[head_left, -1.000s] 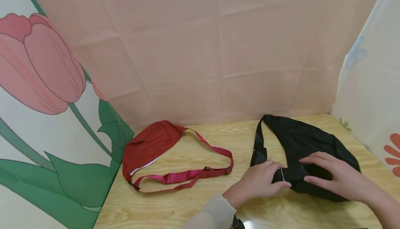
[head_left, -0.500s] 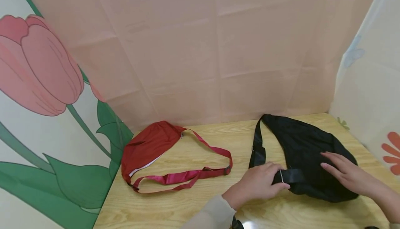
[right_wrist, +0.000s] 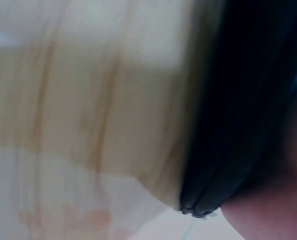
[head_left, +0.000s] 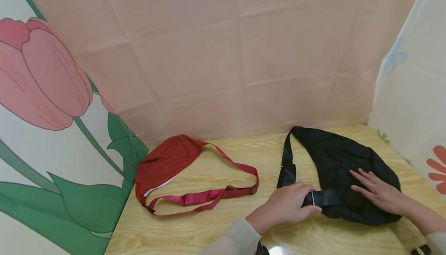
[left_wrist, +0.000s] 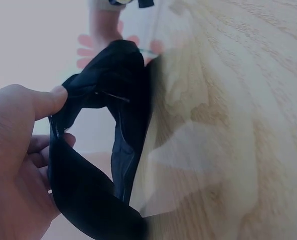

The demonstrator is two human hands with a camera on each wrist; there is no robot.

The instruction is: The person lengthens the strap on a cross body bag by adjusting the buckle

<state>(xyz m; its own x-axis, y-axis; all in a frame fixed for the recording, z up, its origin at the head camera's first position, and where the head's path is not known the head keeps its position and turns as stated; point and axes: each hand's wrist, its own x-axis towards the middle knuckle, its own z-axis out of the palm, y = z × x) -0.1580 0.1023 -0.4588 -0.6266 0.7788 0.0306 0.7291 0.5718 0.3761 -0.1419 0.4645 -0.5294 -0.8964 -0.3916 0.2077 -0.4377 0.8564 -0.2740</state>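
Note:
A black sling bag (head_left: 334, 158) lies on the right of the table, its wide strap (head_left: 329, 197) folded across its lower part. My left hand (head_left: 287, 204) pinches this strap between thumb and fingers beside a metal ring (head_left: 313, 198). In the left wrist view, the left hand (left_wrist: 18, 150) holds the strap (left_wrist: 83, 190) raised in a loop off the table. My right hand (head_left: 378, 193) rests on the bag's body with fingers spread and fairly straight. The right wrist view shows the bag's dark edge (right_wrist: 238, 115) close up, with part of the hand (right_wrist: 273, 215) blurred.
A red sling bag (head_left: 167, 162) with a crimson strap (head_left: 198, 197) lies on the left of the wooden table (head_left: 188, 235). A pinkish sheet (head_left: 209, 53) hangs behind the table. Panels with a printed tulip (head_left: 59, 77) and a red flower (head_left: 437, 170) stand at the sides.
My right hand let go of the strap's end, drew back to the right, then came down flat on the bag. The left hand keeps its pinch on the strap, nearly in place.

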